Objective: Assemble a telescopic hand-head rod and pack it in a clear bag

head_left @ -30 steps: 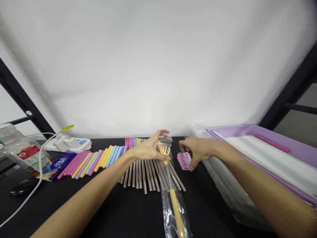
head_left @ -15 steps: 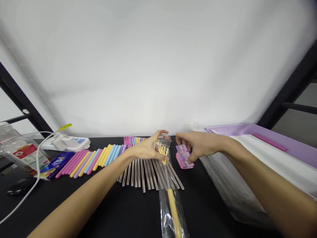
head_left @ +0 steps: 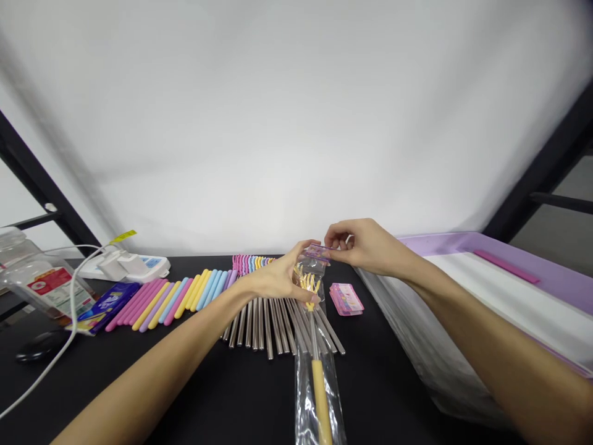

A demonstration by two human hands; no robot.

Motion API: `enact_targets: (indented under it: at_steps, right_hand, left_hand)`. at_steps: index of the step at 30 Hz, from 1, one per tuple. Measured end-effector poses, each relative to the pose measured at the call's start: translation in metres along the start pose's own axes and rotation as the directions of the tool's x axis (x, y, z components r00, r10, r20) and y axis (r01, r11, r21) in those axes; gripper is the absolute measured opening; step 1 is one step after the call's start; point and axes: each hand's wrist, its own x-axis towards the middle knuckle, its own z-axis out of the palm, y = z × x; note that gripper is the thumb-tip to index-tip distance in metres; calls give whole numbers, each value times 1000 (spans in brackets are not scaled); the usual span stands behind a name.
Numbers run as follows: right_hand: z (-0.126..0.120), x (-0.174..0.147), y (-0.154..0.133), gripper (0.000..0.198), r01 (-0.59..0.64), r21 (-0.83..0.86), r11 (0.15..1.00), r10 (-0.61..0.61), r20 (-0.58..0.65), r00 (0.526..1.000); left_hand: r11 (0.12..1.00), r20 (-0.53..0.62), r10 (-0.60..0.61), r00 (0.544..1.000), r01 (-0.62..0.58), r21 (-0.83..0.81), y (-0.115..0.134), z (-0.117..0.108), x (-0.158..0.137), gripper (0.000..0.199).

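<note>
A yellow back scratcher (head_left: 320, 395) lies inside a clear plastic bag (head_left: 304, 405), its claw end pointing away from me. My left hand (head_left: 280, 277) grips the bag around the claw, thumb on the near side. Between the fingertips of my right hand (head_left: 359, 245) is a small purple printed card (head_left: 317, 251), held at the bag's open end. Whether its edge is inside the mouth I cannot tell. A small stack of pink cards (head_left: 347, 299) rests on the black table below my right hand. Metal rods with coloured claws (head_left: 259, 324) lie in a row under my left hand.
Coloured handles (head_left: 185, 300) line up at left, beside a purple packet (head_left: 109, 306), a plastic jar (head_left: 55, 287), a power strip (head_left: 125, 267) and a white cable (head_left: 71, 303). At right stand a lilac tray (head_left: 467, 241) and a pile of clear bags (head_left: 407, 334).
My right hand has lifted a card off the stack and carried it up and left to the bag's top. My left hand keeps its grip; the bag's lower end has swung slightly left.
</note>
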Motion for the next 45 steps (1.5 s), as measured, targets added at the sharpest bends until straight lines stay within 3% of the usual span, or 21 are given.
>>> enact_targets:
  at_steps: [3, 8, 13, 19, 22, 25, 30, 39, 45]
  right_hand:
    - [2, 0, 0, 12, -7, 71, 997, 12, -67, 998]
    - [4, -2, 2, 18, -116, 361, 925, 72, 133, 989]
    - [1, -1, 2, 22, -156, 383, 911, 145, 57, 988]
    - [0, 0, 4, 30, -74, 424, 902, 89, -15, 996]
    - [0, 0, 4, 37, -101, 437, 894, 108, 8, 994]
    - [0, 0, 5, 32, -125, 433, 892, 113, 54, 992]
    - [-4, -1, 7, 36, -151, 445, 883, 84, 166, 982]
    - [-3, 0, 3, 15, -117, 393, 912, 97, 73, 993]
    - [-9, -3, -2, 23, -89, 391, 916, 51, 106, 993]
  left_hand:
    - [1000, 35, 14, 999, -14, -21, 3, 1, -1, 106]
    - [999, 7, 6, 1000, -6, 31, 4, 1, -1, 121]
    - [999, -5, 42, 999, -42, 24, 2, 1, -1, 125]
    - [999, -50, -48, 998, 49, 11, 0, -2, 0, 127]
    - [997, -75, -76, 994, 77, 14, 2, -2, 0, 119]
    - [994, -122, -40, 992, 52, 100, 4, -1, 0, 102]
    - [987, -143, -36, 989, 58, 151, 5, 0, 1, 95]
    - [994, -99, -44, 994, 53, 91, 5, 1, 1, 100]
    - [1000, -132, 23, 991, -22, 12, 6, 1, 3, 81]
